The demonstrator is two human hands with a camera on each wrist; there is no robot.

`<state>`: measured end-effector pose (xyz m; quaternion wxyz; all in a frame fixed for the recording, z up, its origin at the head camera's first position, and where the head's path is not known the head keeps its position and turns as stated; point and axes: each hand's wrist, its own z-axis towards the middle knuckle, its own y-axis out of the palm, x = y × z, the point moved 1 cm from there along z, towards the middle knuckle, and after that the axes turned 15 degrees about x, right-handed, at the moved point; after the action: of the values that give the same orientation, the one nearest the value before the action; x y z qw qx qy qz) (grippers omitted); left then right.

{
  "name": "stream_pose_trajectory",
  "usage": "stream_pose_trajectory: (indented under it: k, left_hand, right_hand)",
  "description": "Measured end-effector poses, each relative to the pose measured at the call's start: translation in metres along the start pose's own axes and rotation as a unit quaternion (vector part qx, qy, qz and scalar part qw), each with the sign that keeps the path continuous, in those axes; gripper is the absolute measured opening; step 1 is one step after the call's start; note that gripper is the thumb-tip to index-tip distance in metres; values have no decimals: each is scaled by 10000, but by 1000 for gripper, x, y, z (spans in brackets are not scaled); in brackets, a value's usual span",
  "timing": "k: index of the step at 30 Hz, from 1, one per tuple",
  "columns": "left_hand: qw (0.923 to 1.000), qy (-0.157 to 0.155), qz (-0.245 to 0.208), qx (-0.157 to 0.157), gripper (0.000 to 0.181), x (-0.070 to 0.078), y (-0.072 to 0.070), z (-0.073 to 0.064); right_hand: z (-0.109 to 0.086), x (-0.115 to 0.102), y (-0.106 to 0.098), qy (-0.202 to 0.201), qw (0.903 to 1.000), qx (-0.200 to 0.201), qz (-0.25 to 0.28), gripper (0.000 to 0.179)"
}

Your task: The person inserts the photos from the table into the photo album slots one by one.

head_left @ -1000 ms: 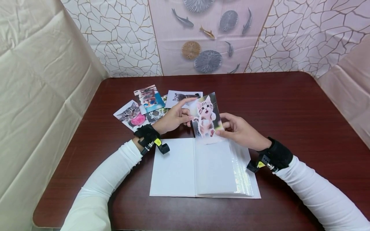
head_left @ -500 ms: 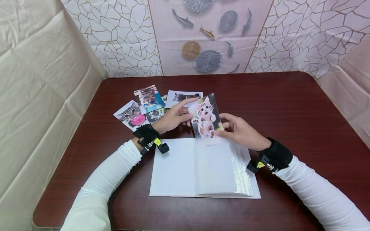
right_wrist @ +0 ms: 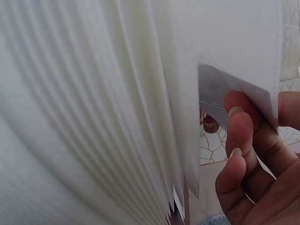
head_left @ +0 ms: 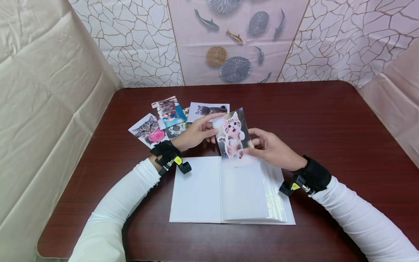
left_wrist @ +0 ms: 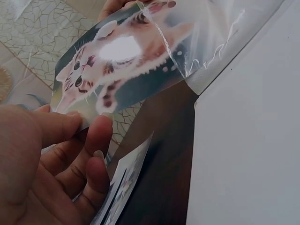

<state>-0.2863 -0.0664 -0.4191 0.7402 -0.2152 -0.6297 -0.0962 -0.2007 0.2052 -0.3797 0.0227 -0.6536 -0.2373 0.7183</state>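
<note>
A kitten photo (head_left: pixel 233 134) stands tilted at the top of the open white photo album (head_left: pixel 196 193). Its lower part lies behind the edge of a clear plastic sleeve (left_wrist: pixel 206 44), as the left wrist view shows. My left hand (head_left: pixel 195 133) pinches the photo's left edge between thumb and fingers, with the index finger stretched along the upper side. With my right hand (head_left: pixel 273 147) I pinch the upper right of the page, thumb in front and fingers behind. In the right wrist view, fingers (right_wrist: pixel 241 133) are curled behind the page, near the photo's pale back (right_wrist: pixel 234 89).
Several loose cat photos lie overlapping at the back left, among them one with a pink ball (head_left: pixel 148 131), a blue one (head_left: pixel 169 112) and a white-bordered one (head_left: pixel 208 112). The dark wooden table (head_left: pixel 327 120) meets a patterned cloth (head_left: pixel 235 43) behind.
The kitten photo has slid slightly down, deeper into the sleeve. Both hands keep their hold and have hardly moved; the album and loose photos stay put.
</note>
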Motion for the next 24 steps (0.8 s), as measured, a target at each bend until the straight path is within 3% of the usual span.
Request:
stream_pose_trajectory:
  k: [8,24]
  left_hand:
    - [9999,-100,126,32,54,0,1,0]
    - [9994,32,350,23,49,4,2,-1]
  right_hand:
    - [0,1,1,58,10000,13,6,55]
    - [1,4,0,69,10000,-17,37,53]
